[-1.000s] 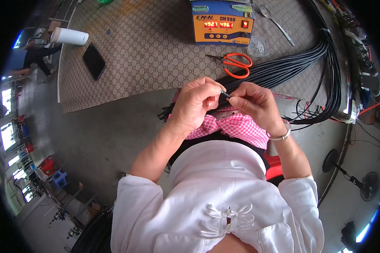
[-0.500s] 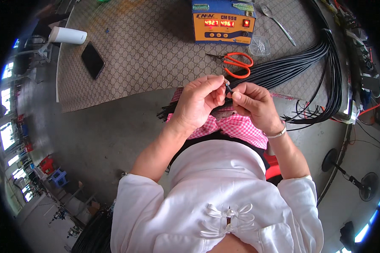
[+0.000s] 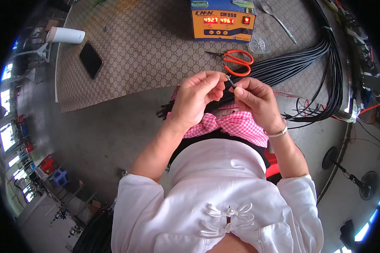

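In front of my lap, both hands meet at the end of a thin black cable (image 3: 232, 83). My left hand (image 3: 197, 96) pinches at its tip between thumb and forefinger. What sits at the tip is too small to tell. A short way below, my right hand (image 3: 258, 103) grips the same cable between thumb and fingers. Just beyond the hands, a thick bundle of black cables (image 3: 278, 63) runs from the table's right side toward my lap. Orange-handled scissors (image 3: 238, 61) lie partly beside the bundle, their blades pointing left.
On the patterned tabletop (image 3: 135, 55) stand a blue and yellow box with a lit red display (image 3: 223, 26) and a small clear dish (image 3: 260, 44). A spoon (image 3: 279, 23) lies at the far right, a phone (image 3: 91, 60) and a white tumbler (image 3: 66, 35) at the left.
My fingers have shifted slightly, and a little more of the black cable shows between them. Both hands keep their pinch. The tabletop things appear slightly higher in view.
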Motion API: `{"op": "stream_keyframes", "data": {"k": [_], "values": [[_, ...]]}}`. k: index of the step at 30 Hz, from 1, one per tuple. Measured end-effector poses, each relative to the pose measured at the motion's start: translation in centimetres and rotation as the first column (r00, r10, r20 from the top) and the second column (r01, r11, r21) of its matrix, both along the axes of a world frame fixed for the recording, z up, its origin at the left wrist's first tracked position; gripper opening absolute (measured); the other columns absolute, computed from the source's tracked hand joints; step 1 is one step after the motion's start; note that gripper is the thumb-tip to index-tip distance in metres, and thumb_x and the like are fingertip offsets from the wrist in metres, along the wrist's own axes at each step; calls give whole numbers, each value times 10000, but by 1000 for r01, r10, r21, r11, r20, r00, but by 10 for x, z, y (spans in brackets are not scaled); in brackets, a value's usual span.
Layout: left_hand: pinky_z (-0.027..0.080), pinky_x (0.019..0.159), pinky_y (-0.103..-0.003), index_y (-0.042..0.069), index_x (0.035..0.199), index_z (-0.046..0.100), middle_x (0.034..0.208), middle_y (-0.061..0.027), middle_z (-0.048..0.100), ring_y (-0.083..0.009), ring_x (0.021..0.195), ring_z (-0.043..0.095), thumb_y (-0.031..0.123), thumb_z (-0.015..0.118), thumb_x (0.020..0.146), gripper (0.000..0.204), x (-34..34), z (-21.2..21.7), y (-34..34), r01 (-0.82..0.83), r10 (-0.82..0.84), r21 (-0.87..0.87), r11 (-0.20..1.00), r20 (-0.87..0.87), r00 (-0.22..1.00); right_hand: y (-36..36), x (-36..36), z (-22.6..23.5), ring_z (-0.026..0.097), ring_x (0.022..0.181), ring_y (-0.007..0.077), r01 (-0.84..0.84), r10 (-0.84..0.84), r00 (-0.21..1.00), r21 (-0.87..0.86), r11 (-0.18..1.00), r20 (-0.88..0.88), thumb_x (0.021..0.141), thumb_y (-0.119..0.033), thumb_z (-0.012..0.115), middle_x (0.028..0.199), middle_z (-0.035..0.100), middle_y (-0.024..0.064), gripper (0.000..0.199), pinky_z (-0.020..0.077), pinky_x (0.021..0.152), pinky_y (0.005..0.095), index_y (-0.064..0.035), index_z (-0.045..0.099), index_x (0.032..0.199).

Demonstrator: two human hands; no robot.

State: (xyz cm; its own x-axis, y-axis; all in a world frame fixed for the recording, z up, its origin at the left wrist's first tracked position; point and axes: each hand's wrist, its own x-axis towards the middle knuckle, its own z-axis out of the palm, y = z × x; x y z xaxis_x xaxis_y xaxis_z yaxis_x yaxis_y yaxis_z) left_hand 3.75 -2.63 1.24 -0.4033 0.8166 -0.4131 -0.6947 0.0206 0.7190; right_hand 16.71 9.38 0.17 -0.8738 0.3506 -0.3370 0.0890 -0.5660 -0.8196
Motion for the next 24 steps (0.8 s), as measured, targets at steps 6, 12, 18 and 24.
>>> {"op": "stream_keyframes", "data": {"k": [6,12,18,24], "values": [[439,596,-200,-9,924,583,764,-29,578,-81,648,529,77,561,825,133,4,2,0,13,-10,27,1000,-90,996,-3,1,-3,380,514,27,8,-8,1000,-12,1000,-3,846,-134,568,623,464,-38,133,277,437,157,-1,560,851],[436,589,-183,-9,880,594,757,-31,590,-61,635,522,40,580,798,96,3,5,0,-8,1,-23,1000,-320,947,-2,1,-1,385,521,14,-4,4,1000,15,1000,24,843,-121,571,630,470,-40,116,281,439,154,-6,566,853],[428,563,-168,6,858,599,732,-16,592,-42,618,517,46,579,799,73,12,-4,5,-144,155,59,988,-455,877,-7,0,-3,397,527,13,64,-64,998,-13,998,-7,833,-98,581,651,497,-35,96,305,447,155,-6,570,856],[426,592,-183,13,859,589,722,-18,572,-50,641,510,70,585,807,78,29,-4,14,-295,308,90,951,-237,921,-10,-4,-6,406,533,25,166,-168,985,-35,986,-49,825,-61,581,684,533,-9,73,326,455,169,2,571,861]]}}
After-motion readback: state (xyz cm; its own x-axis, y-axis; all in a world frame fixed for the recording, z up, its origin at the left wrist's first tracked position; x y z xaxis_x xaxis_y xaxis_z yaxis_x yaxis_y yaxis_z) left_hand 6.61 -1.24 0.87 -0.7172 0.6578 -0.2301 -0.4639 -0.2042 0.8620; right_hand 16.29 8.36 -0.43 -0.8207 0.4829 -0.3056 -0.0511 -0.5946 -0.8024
